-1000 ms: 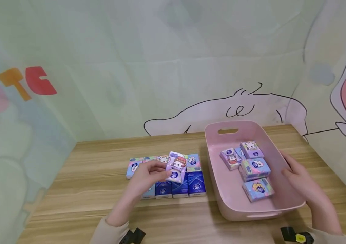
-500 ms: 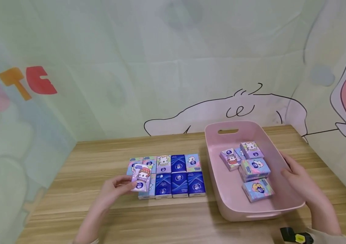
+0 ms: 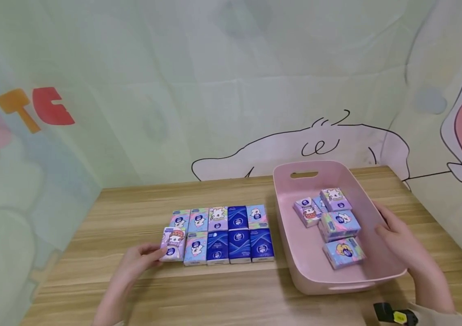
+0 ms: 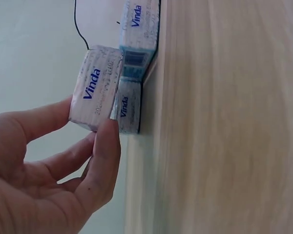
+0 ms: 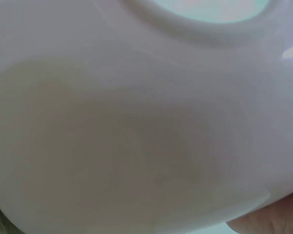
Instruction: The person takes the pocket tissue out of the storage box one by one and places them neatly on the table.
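Lilac pack [image 3: 173, 245] shifted left, edge beside front row [image 3: 233, 248], tabletop [image 3: 104, 246] beyond

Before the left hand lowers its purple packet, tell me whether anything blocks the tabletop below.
Nothing visible blocks the tabletop; the front-row light-blue packet lies just right of the purple packet, not under it.
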Tool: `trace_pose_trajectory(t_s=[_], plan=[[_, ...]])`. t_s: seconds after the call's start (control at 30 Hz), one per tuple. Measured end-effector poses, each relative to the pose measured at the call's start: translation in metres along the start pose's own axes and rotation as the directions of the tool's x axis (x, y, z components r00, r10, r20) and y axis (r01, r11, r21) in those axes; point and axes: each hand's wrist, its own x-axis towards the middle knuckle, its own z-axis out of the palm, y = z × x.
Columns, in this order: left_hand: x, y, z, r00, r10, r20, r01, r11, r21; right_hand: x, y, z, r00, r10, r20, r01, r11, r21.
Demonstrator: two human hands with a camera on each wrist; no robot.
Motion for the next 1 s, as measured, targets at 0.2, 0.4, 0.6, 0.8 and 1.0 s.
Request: trace_pose_trajectory(t_s=[0.2, 0.4, 0.6, 0.8, 1.0], plan=[[0.0041, -0.0061, -0.0014, 1.000, -0.007, -0.020, 0.009, 0.995, 0.099, 0.0010, -0.0017, 0.0001, 1.000, 0.004, 0.002, -0.004, 1.000, -0.002], [0.0083, -0.0095, 0.0011, 0.999, 0.002, -0.042, 0.008, 0.976, 0.219, 0.0019, -0.0028, -0.0001, 1.000, 0.014, 0.008, -0.014, 1.000, -0.003], [0.0077, -0.0063, 0.0021, 1.000, -0.005, -0.009, 0.007, 0.968, 0.249, 0.0024, -0.0038, -0.0011, 1.000, 0.005, 0.005, -0.005, 1.000, 0.003], [0.0051, -0.0046, 0.0031, 1.000, -0.003, 0.008, 0.001, 0.973, 0.229, 0.0020, -0.0034, -0.0009, 1.000, 0.004, 0.009, -0.004, 1.000, 0.005], [0.0046, -0.0063, 0.0045, 1.000, 0.015, 0.016, -0.019, 0.969, 0.246, 0.0004, -0.0043, -0.0003, 1.000, 0.009, 0.016, -0.009, 1.000, 0.014]])
